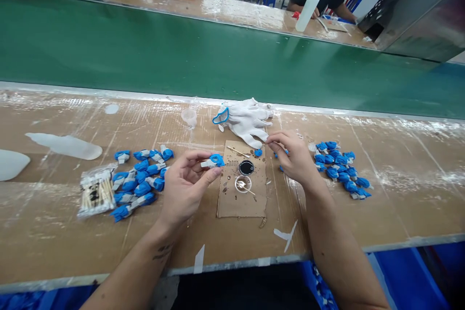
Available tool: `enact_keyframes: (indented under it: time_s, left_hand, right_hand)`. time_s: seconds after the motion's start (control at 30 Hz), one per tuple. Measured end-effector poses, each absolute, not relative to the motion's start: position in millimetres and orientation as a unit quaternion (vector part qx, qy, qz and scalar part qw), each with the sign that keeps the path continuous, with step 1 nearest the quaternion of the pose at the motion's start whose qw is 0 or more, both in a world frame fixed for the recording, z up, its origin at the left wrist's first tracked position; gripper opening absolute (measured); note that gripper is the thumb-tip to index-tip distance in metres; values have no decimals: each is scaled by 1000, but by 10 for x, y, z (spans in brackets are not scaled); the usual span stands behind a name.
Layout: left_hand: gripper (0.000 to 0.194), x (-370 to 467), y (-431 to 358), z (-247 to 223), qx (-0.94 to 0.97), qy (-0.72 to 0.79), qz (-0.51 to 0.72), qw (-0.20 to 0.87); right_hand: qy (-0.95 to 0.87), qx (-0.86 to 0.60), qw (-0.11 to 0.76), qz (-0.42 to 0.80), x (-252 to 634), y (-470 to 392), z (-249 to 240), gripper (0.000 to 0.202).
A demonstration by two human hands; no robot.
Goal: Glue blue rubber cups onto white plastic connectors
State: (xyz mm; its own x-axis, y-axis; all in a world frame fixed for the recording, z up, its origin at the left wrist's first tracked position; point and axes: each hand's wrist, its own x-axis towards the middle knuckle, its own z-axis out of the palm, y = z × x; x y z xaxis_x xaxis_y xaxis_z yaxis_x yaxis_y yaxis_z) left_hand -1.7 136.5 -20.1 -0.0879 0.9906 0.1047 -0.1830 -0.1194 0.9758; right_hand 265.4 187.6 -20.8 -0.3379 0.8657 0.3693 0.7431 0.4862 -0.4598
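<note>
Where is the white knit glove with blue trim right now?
The white knit glove lies near the head view's centre, just beyond the brown cardboard piece, short of the green conveyor strip.

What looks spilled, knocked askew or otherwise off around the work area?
Dark spots stain the cardboard sheet around the cup of black liquid, perhaps drips. Loose white tape scraps lie crookedly near the table's front edge. Nothing looks tipped over.

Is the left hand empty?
No, the left hand holds a blue and white piece between thumb and fingers.
</note>
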Motion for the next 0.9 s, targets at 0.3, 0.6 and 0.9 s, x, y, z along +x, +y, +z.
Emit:
enact_keyframes:
  time_s: [0.3,0.6,0.9]
  left_hand:
    - [28,0,1366,-187,461,454,582,493]
    - [26,25,1334,-179,469,434,570,517]
    - [26,171,1187,-140,478,379,529,590]
  right_hand:
    - [-814,-506,228,170,2606,1963,-402,16]
    - [-646,-514,442,351,2615,1702,-136,24]
    - [-604,-464,454,463,2351,1360,144,24]
